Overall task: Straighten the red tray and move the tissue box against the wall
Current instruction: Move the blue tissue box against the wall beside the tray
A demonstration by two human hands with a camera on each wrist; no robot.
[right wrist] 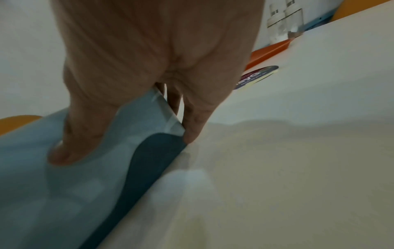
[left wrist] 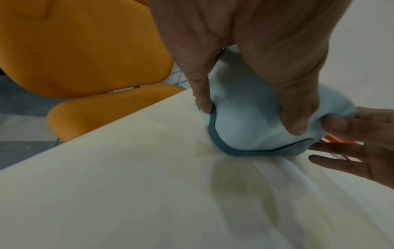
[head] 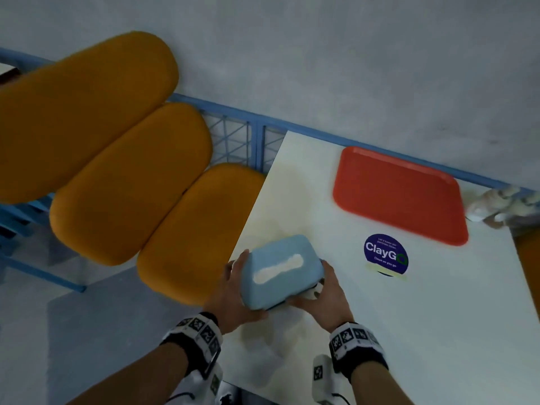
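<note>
A light blue tissue box [head: 281, 271] with a white tissue in its slot is tilted at the near left part of the white table [head: 423, 302]. My left hand [head: 233, 290] grips its left end, thumb and fingers around the box [left wrist: 245, 118]. My right hand [head: 324, 299] grips its right end, thumb on the side of the box [right wrist: 89, 168] and fingers [right wrist: 192, 128] at its dark base. The red tray [head: 400, 197] lies empty at the table's far side, close to the wall and slightly skewed to it.
A round blue "ClayGo" sticker [head: 385, 255] lies between box and tray. Clear shakers [head: 502, 206] stand at the wall right of the tray. Three orange seat cushions [head: 131, 182] on a blue frame line the table's left side. Grey wall [head: 350, 68] behind.
</note>
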